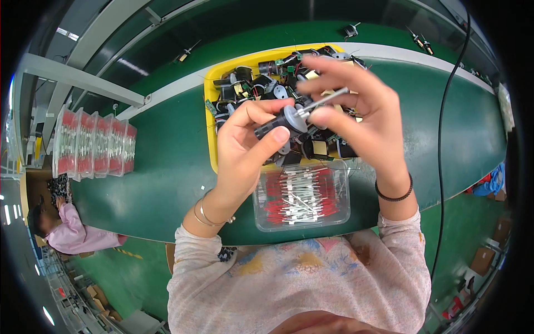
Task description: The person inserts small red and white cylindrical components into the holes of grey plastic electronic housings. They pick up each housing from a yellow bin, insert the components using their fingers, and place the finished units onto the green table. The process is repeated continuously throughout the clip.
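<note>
Over a yellow bin (212, 139), my left hand (245, 136) grips a small motor (290, 120) with a black cylindrical body and a round grey end cap. Thumb and fingertips pinch it from both sides. From the cap a thin silver-grey rod (331, 98) slants up to the right. My right hand (364, 106) is just beside the rod, its fingers spread and slightly blurred. Its thumb is close to the rod's lower end; whether it touches is unclear. Many similar motors with wires and small green boards (210, 107) fill the bin below.
Close to my body stands a clear plastic box (259, 220) of white rods with red ends. Several similar boxes (94, 146) are stacked at left. A black cable (441, 145) hangs at right. Loose motors (351, 30) lie beyond the rail. A person in pink (78, 234) sits far left.
</note>
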Action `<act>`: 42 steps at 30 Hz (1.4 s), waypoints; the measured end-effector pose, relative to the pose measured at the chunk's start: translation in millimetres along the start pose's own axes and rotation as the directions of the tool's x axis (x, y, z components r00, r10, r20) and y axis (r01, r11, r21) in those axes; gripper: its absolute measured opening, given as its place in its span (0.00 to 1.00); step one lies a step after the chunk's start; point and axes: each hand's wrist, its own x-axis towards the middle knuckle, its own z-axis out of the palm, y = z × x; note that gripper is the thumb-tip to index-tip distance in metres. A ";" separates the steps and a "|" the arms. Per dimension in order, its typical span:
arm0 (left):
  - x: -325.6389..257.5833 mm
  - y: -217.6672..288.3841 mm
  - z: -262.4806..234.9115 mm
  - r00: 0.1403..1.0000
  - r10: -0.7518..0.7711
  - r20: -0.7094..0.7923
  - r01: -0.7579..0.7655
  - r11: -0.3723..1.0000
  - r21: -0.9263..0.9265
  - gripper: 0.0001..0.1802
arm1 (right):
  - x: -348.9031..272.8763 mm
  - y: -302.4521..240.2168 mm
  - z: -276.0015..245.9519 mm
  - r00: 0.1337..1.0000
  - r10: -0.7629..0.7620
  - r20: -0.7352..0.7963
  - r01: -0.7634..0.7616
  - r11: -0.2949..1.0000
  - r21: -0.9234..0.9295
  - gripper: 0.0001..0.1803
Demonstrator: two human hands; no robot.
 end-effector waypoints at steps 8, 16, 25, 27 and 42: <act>3.7 1.9 -6.6 0.998 -0.046 -0.043 0.040 0.991 -0.130 0.06 | 10.2 7.6 13.7 0.991 0.134 0.007 -0.132 0.960 0.248 0.06; 45.0 8.6 -17.3 0.990 -0.070 0.123 0.067 0.997 0.029 0.07 | 16.5 19.5 5.9 0.977 0.092 -0.193 -0.044 0.970 0.241 0.17; 217.0 -52.3 -127.0 0.992 -0.117 -0.046 0.102 0.540 0.835 0.15 | 10.9 15.1 -23.1 0.941 -0.119 -0.317 0.160 0.982 0.104 0.19; 217.7 -65.1 -132.9 0.997 0.056 0.058 -0.070 0.242 0.968 0.16 | 10.8 14.6 -24.3 0.949 -0.113 -0.294 0.155 0.980 0.123 0.17; 147.0 -31.5 -57.1 0.666 -0.182 0.723 -0.728 0.053 0.684 0.13 | -28.1 -14.7 -23.7 0.990 -0.113 -0.086 0.112 0.994 -0.017 0.14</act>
